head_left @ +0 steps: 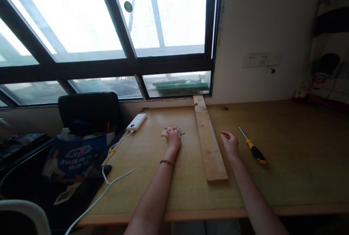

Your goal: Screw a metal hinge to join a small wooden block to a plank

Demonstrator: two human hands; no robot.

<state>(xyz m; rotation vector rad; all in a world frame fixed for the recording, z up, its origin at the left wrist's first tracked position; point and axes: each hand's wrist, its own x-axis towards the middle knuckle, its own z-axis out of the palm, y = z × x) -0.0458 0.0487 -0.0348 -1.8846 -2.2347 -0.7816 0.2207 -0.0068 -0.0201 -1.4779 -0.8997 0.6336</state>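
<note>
My left hand (173, 137) rests low over the table with its fingers bent down among small things. A small pale flat piece (163, 132) shows at its fingertips. A few dark screws (182, 132) lie just to its right. What the fingers pinch is too small to make out. Between my hands a long wooden board (209, 144) lies flat, its far end near the window. My right hand (230, 143) is just right of the board, apart from it. Its fingertips are pressed together, and anything in them is hidden.
Right of my right hand lies a yellow and black screwdriver (255, 151). A white power bank (136, 122) with a white cable (120, 176) is at the table's left edge. Beyond that edge, a blue bag (79, 157) sits by a black chair (89, 106). The window and wall bound the back.
</note>
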